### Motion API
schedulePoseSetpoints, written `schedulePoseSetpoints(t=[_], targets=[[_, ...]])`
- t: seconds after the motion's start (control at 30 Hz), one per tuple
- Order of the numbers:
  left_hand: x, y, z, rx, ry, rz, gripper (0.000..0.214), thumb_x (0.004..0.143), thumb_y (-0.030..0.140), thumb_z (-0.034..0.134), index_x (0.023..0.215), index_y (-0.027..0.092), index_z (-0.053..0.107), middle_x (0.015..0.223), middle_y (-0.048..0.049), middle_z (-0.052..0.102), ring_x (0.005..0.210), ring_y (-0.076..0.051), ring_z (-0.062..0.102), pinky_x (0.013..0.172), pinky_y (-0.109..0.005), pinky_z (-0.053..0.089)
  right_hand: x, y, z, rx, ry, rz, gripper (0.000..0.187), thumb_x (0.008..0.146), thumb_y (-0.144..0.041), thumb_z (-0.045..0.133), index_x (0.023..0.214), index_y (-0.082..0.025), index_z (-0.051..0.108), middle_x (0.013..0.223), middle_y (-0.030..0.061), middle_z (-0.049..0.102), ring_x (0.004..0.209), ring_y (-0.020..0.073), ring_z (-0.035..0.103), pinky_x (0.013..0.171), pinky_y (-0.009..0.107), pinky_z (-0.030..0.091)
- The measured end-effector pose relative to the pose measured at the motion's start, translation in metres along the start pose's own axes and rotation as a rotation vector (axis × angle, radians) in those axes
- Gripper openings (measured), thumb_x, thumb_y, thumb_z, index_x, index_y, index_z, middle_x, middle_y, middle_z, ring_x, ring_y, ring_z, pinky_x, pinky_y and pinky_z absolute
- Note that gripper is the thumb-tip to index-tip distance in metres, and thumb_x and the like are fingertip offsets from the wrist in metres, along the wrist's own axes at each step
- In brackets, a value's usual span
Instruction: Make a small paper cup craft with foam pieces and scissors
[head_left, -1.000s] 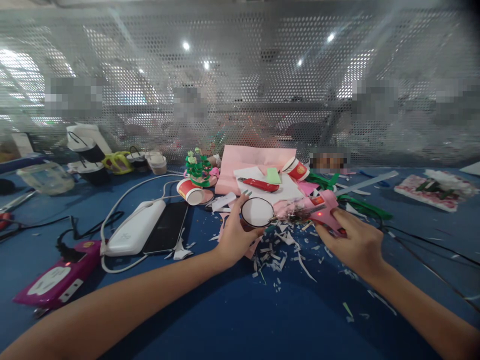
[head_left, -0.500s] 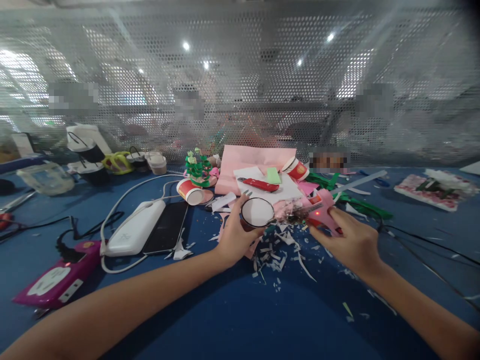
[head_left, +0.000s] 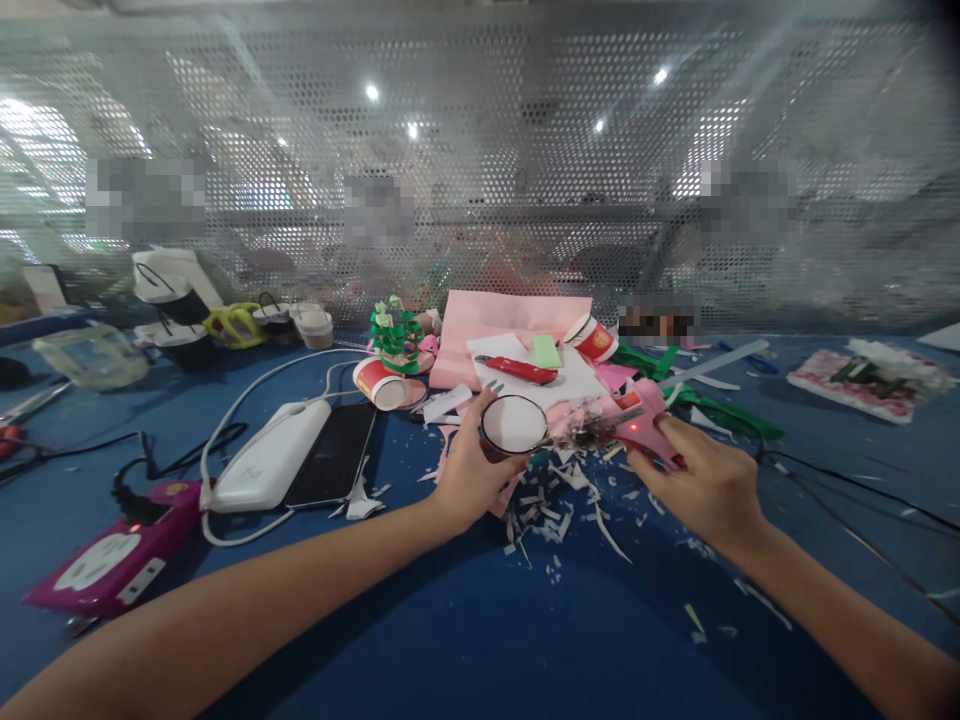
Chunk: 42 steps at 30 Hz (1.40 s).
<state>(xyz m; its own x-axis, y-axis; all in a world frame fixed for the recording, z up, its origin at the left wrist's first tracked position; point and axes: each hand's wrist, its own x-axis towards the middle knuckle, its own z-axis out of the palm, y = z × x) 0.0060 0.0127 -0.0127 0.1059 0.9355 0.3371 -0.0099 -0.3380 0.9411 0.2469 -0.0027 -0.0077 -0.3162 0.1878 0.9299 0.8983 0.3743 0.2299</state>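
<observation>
My left hand [head_left: 474, 470] is wrapped round a small paper cup [head_left: 514, 424] with a white face and a dark rim, tilted towards me. In my right hand [head_left: 701, 475] is a pink glue gun [head_left: 646, 425] with a red light on its side. A clear glue stick [head_left: 716, 362] sticks out of its back. The gun's nozzle points left, at or very near the cup's rim; whether they touch I cannot tell. Behind the hands, a red utility knife [head_left: 517, 370] lies on white paper [head_left: 484, 348] beside a light green piece [head_left: 547, 351].
Paper scraps [head_left: 551, 515] litter the blue table [head_left: 480, 630]. Red paper cups [head_left: 380, 384] lie near a green paper plant [head_left: 397, 335]. At left are a white power bank [head_left: 266, 460], a phone [head_left: 334, 455] and a purple power strip [head_left: 120, 555] with cables. A perforated metal panel [head_left: 480, 130] stands behind.
Almost nothing differs. My right hand's lower fingers have shifted slightly on the glue gun, while the cup stays in my left hand in about the same place.
</observation>
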Motion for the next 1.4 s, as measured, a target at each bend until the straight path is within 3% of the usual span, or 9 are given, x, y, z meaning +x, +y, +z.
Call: schedulePoseSetpoints(t=[0.87,1.13,1.4], targets=[[0.002,-0.006,-0.001,0.012,-0.019,0.026,0.085,0.059,0.011,0.073,0.135,0.022,0.037,0.144,-0.0124,0.036,0.128,-0.031,0.041,0.107,-0.051,0.036,0.002,-0.005,0.0,0.047,-0.008,0.01,0.008,0.077,-0.015,0.06,0.083,-0.015,0.064,0.074,0.0062,0.073,0.058,0.0168,0.067,0.053,0.023,0.051],[-0.001,0.001,0.001,-0.03,-0.034,-0.045,0.087,0.058,0.009,0.072,0.136,0.023,0.036,0.144,-0.0123,0.036,0.118,-0.031,0.051,0.095,-0.047,0.049,0.003,-0.009,0.0,0.028,-0.013,0.008,0.01,0.077,-0.015,0.057,0.084,-0.017,0.063,0.072,0.0043,0.072,0.056,0.0167,0.067,0.052,0.023,0.05],[-0.001,0.003,0.001,0.031,-0.033,-0.013,0.081,0.057,0.012,0.074,0.132,0.02,0.042,0.143,-0.0128,0.038,0.122,-0.034,0.047,0.098,-0.048,0.047,0.004,-0.011,0.0,0.061,-0.026,0.003,0.01,0.076,-0.012,0.058,0.083,-0.016,0.063,0.073,0.0051,0.072,0.056,0.016,0.067,0.053,0.022,0.05]])
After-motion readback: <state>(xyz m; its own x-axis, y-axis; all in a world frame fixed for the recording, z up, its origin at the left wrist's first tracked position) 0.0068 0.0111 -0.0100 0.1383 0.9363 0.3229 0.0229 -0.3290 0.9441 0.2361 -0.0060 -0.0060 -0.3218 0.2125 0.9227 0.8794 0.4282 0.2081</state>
